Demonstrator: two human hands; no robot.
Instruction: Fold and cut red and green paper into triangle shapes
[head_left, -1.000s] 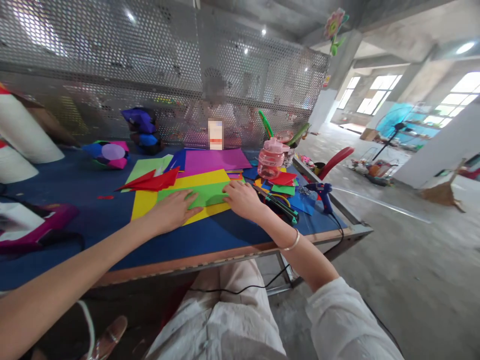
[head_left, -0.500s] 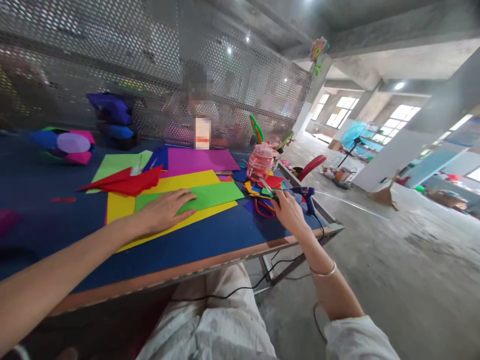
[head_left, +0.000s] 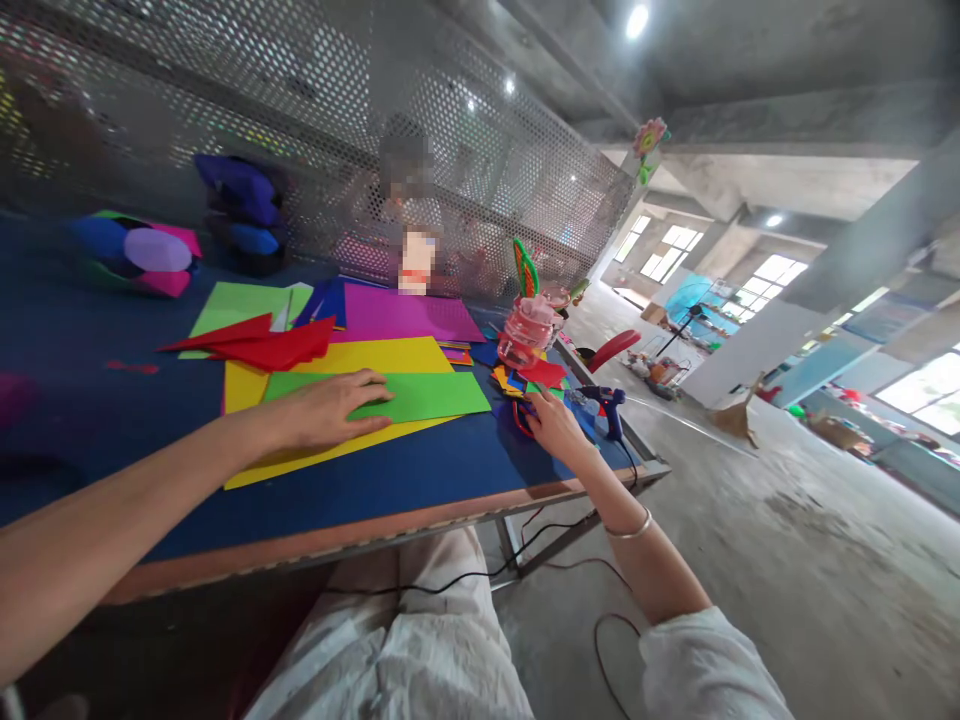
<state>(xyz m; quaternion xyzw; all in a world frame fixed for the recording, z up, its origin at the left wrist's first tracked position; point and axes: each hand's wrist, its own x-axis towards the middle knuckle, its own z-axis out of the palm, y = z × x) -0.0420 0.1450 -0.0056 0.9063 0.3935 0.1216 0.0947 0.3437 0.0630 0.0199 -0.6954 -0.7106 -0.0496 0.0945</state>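
1. With the left hand (head_left: 330, 410), left of the frame's centre: palm down, fingers loosely spread, not clenched around anything, resting on the green sheet (head_left: 439, 395). Seemingly laid so in order to keep this sheet from sliding.

2. With the right hand (head_left: 556, 428), right of the centre: fingers bent downward over a red loop (head_left: 520, 418), partly hidden by them. Cannot tell whether grasping it or only touching it.

3. Under the green sheet, around the centre-left: the yellow sheet (head_left: 405, 355), larger, visible above and below. Probably put near the front edge of the blue table (head_left: 420, 470) for easy reach.

4. Just above the right hand: small coloured pieces (head_left: 547, 374), loosely heaped. To their right, the glue gun (head_left: 610, 400), with cable (head_left: 626, 457) hanging toward the table's edge; likely kept at this side for the right hand.

5. Above the small pieces: the pink bottle (head_left: 525, 335), standing.

6. Above the left hand: red folded pieces (head_left: 292, 345), across the yellow sheet and the pale green sheet (head_left: 229, 310).

7. Farther up, at centre: the purple sheet (head_left: 409, 315), lying flat before the perforated panel (head_left: 300, 100).
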